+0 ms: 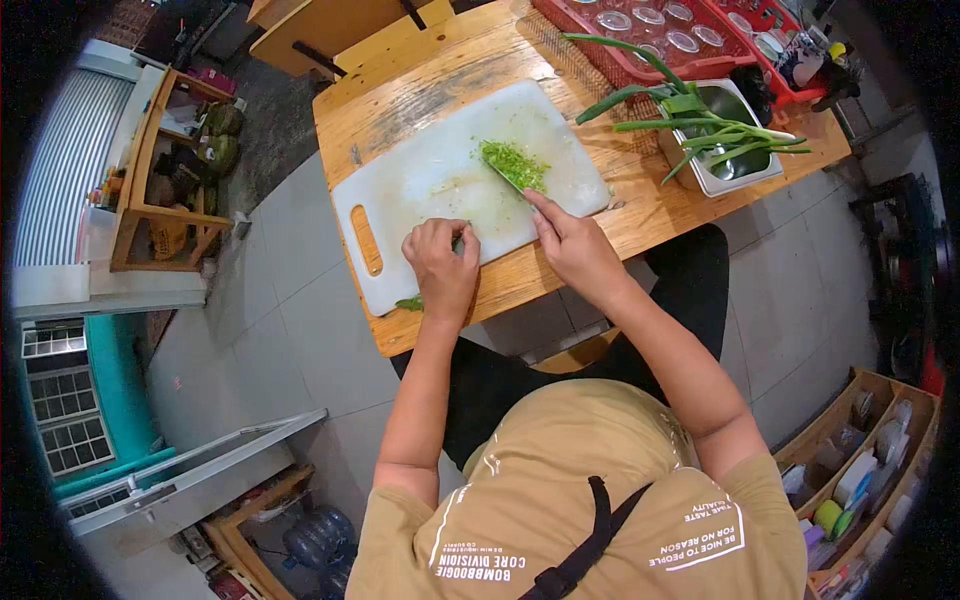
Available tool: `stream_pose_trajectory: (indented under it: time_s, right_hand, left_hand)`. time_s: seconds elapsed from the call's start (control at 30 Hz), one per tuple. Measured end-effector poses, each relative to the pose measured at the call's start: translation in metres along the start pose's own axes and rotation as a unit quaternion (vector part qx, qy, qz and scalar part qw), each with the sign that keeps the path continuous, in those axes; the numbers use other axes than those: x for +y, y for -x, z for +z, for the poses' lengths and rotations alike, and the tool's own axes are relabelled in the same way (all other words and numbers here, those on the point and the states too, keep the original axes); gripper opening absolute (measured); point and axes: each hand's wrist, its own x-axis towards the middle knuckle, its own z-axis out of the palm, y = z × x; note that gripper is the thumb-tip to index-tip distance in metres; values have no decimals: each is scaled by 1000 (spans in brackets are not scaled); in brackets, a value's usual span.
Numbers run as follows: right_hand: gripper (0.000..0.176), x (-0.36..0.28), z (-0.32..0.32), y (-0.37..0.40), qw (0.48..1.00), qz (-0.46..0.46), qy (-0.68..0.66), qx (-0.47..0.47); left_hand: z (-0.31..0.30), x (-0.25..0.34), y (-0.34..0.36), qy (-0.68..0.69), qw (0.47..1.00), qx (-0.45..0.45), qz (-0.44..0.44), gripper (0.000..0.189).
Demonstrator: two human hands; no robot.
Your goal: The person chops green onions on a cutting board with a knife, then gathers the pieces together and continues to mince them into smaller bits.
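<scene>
A white cutting board (400, 215) lies at an angle on the wooden table. My right hand (580, 255) grips a knife (507, 178) by its handle, with the blade low against a pile of chopped green onion (520, 160). On the board's near side, my left hand (440, 262) is curled with its fingers bent down. Dark green shows by its thumb, and a green onion leaf (409, 303) sticks out beside the wrist; most of what it holds is hidden under the palm. Small green bits are scattered between the hands.
To the right, whole green onions (690, 115) lie across a metal container (735, 180). Behind it, a red crate (690, 65) holds several clear cups or jars. A wooden chair (335, 40) stands beyond the table. Wooden shelves (150, 190) are at the left.
</scene>
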Motion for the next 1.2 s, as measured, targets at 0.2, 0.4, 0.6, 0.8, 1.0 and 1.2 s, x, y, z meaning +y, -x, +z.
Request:
stream_pose_trajectory:
  time_s: [0.2,0.4,0.6,0.8,1.0,1.2]
  right_hand:
    - [44,-1,14,24,990,-92,95,39]
    - [47,-1,18,33,978,-122,162,39]
    - [45,-12,13,34,964,-117,236,22]
    - [45,-11,5,36,960,-111,255,38]
    - [39,-4,-2,45,977,-91,187,41]
    - [35,-18,-25,54,998,18,61,-24]
  left_hand:
    - [8,6,-17,8,999,-13,40,8]
    - [-3,14,-15,16,997,20,68,22]
    - [-14,27,-27,-9,976,-50,214,43]
    - [-2,16,-56,-55,962,-104,245,40]
    - [4,7,-75,-53,961,-126,239,32]
    - [-6,-2,-66,0,982,-78,174,25]
